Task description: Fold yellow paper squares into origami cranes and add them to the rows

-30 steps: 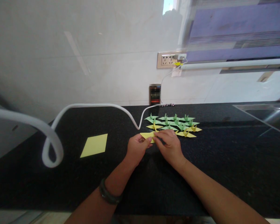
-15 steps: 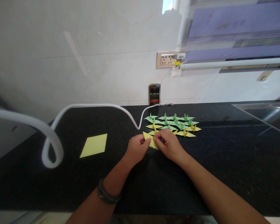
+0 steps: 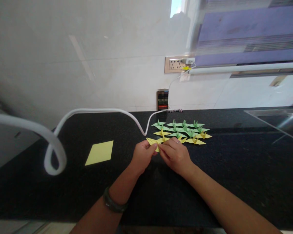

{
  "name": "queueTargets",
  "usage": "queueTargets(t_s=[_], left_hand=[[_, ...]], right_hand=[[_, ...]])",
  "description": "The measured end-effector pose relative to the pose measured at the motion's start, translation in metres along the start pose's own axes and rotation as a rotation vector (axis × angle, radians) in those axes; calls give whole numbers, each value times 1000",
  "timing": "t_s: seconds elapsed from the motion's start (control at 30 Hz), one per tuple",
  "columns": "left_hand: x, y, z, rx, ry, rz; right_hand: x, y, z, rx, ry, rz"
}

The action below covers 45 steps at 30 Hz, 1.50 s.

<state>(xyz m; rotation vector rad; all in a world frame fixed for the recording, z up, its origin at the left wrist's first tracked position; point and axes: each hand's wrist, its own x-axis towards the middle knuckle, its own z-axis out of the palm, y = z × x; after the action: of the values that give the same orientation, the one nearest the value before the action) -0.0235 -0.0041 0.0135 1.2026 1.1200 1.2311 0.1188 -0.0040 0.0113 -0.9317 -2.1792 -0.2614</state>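
Observation:
Between my two hands is a small piece of folded yellow origami paper (image 3: 152, 141), held just above the dark counter. My left hand (image 3: 143, 156) pinches its left part with thumb and fingers. From the other side my right hand (image 3: 175, 152) pinches its lower right edge; a ring shows on one finger. My fingers hide part of the folds. Right behind the hands stand rows of folded paper cranes, green cranes (image 3: 184, 127) at the back and yellow cranes (image 3: 195, 141) in front. Some yellow ones are partly covered by my right hand.
A flat yellow paper sheet (image 3: 100, 152) lies on the black counter (image 3: 63, 191) at left. A white flexible stand arm (image 3: 100, 110) curves across to a phone-like device (image 3: 162, 100) against the wall. A metal sink (image 3: 280, 120) is at right; a socket (image 3: 174, 65) sits above.
The folded yellow paper has turned in my fingers, its pointed end now toward the upper left. My right hand has closed in lower beside my left thumb. The view has shifted slightly.

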Motion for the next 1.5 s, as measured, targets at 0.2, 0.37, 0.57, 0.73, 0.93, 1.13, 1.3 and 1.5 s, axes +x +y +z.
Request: queueTargets(t_s=[0.2,0.37,0.57,0.73,0.93,1.13,1.3,1.5], left_hand=[[-1,0,-1,-93,-39,11],[0,0,-1,-76,17,-5],[1,-1,-1,-41,51,-29],[-2,1,0,-25,-21,-24],[-4,1,1,17,-46,-1],[-4,1,1,43,-15,48],[-5,2,1,68,4,92],[-4,2,0,-78,-41,-13]], right_hand=[[1,-5,-4,-45,-45,4],[1,-9,-4,-38,-77,-1],[0,-4,1,268,50,255],[2,4,7,640,8,610],[2,2,6,663,-52,541],[0,-1,8,570,-3,493],[1,-2,4,594,-42,482],[1,-4,4,694,-48,561]])
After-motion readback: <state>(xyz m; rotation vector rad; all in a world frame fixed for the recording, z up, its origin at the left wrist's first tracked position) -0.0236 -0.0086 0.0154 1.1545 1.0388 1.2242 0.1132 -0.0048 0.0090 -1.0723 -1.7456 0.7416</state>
